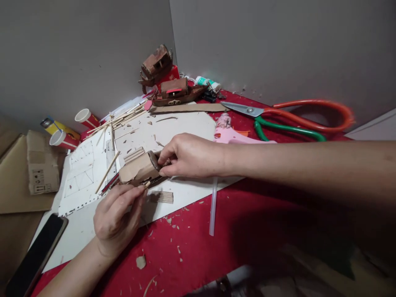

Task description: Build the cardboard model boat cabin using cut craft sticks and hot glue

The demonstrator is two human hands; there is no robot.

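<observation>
A small cardboard boat model with a rounded tan roof (137, 168) lies on white paper in the middle. My right hand (188, 156) is closed on the dark end of this model, fingers bent at its opening. My left hand (120, 210) pinches a short light wooden stick (147, 184) against the model's near side. Corrugated cardboard strips lie by the model, one (162, 197) in front and one (134, 154) behind.
Two brown boat models (179, 91) stand at the back. Orange and green scissors (256, 111) and a pink glue gun (232, 134) lie right, with a glue stick (213, 208) nearer. Thin sticks, paper cups (63, 139), a phone (37, 255) and a cardboard box (18, 173) are left.
</observation>
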